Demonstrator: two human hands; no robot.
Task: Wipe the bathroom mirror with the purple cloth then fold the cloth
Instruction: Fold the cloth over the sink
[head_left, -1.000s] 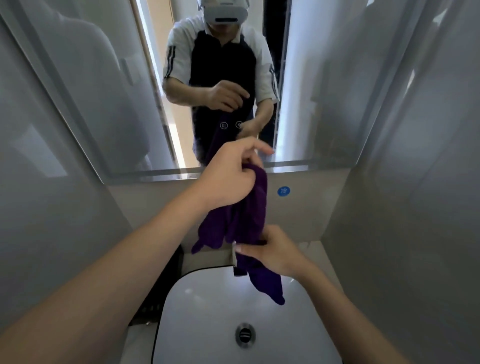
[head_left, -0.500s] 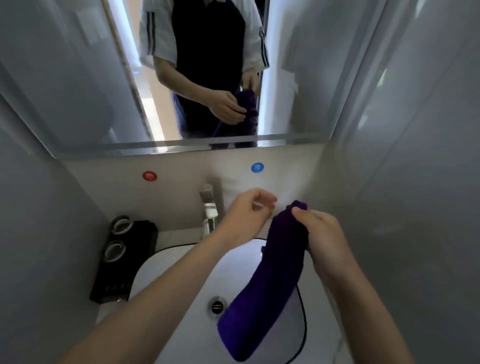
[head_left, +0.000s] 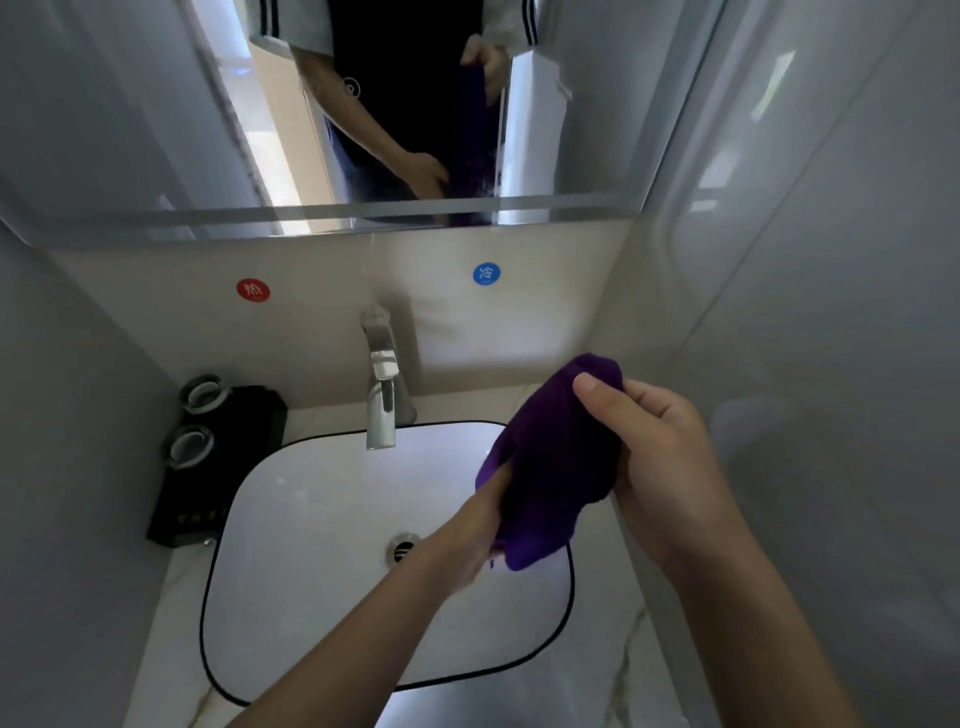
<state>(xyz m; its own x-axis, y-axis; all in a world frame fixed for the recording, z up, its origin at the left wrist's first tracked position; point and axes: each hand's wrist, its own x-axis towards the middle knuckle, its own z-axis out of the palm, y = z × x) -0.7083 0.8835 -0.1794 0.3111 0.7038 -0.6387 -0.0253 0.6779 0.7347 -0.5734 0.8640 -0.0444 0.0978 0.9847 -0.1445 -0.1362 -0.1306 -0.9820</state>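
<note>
Fingers of right hand (head_left: 660, 457) curl round cloth (head_left: 556, 467) top; left hand (head_left: 478, 525) grips lower edge, fingers hidden. Cloth over sink (head_left: 311, 519), faucet (head_left: 382, 395) at ten o'clock.

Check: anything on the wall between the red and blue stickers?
Bare wall between the red sticker and blue sticker; only the faucet top rises just below that stretch. Head view.
</note>
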